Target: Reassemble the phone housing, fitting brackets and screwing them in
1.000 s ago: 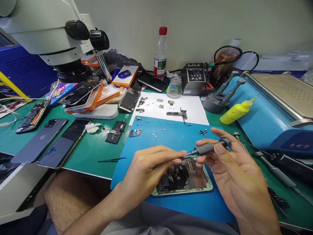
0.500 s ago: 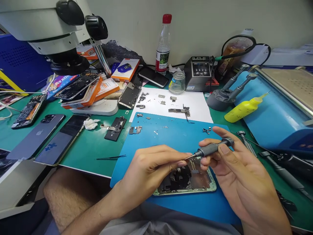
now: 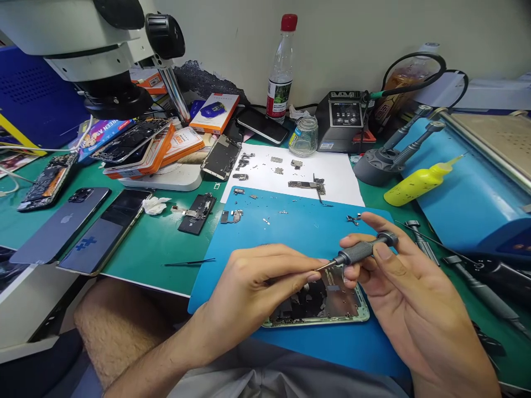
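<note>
Screwdriver (image 3: 357, 252) is held in the air over the top edge of an opened phone housing (image 3: 344, 304), tilted, cap end up and to the right. Its knurled handle is gripped by the right hand (image 3: 409, 284): thumb pressed on it near the cap, fingers bent loosely around, index finger stretched out past it. The thin shaft is pinched at its lower end by the left hand (image 3: 263, 282), thumb against fingers; the bit is hidden there, so whether anything else is held can't be told.

The housing is laid flat on the blue mat (image 3: 290, 235), partly covered by the left hand. Loose small parts are scattered farther up the mat; a small flex cable (image 3: 352, 219) is placed near the right index fingertip. A circuit board (image 3: 302, 186) and metal shields (image 3: 277, 160) are laid out on the white paper (image 3: 342, 171) behind.

To the left, tweezers (image 3: 188, 262) are laid at the mat's edge, with a black battery (image 3: 197, 214) set beyond them on the green tabletop (image 3: 145, 251). To the right, a yellow bottle (image 3: 415, 185) is tipped on its side near a round driver stand (image 3: 375, 168), in which two more drivers are stood.
</note>
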`<act>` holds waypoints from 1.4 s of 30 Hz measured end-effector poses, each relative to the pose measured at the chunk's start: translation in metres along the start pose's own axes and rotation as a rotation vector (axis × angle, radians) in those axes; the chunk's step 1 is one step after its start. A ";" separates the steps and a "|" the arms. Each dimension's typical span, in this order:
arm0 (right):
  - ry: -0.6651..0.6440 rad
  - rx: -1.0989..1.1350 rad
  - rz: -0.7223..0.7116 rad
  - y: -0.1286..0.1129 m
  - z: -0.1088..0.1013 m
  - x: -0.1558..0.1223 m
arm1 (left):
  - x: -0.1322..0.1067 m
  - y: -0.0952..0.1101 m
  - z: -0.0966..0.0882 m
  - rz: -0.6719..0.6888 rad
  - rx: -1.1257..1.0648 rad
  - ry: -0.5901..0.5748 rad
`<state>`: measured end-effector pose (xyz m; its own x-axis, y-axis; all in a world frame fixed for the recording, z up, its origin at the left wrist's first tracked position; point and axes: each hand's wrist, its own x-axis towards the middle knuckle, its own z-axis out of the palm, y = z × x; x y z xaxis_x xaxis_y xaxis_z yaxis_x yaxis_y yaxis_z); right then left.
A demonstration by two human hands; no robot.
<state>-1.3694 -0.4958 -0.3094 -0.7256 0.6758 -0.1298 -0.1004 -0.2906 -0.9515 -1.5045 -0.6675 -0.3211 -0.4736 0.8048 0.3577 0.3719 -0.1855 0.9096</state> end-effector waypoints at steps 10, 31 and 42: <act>0.005 0.026 0.038 -0.002 -0.001 0.000 | -0.002 0.001 0.000 0.002 -0.065 -0.035; -0.024 0.021 0.041 -0.001 0.000 0.000 | -0.001 0.001 -0.002 -0.005 -0.094 -0.067; -0.048 0.045 0.074 -0.003 0.000 -0.001 | -0.002 -0.001 -0.002 0.027 -0.102 -0.064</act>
<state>-1.3689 -0.4957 -0.3066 -0.7639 0.6184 -0.1844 -0.0753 -0.3692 -0.9263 -1.5057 -0.6695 -0.3226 -0.4117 0.8322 0.3713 0.2994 -0.2613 0.9176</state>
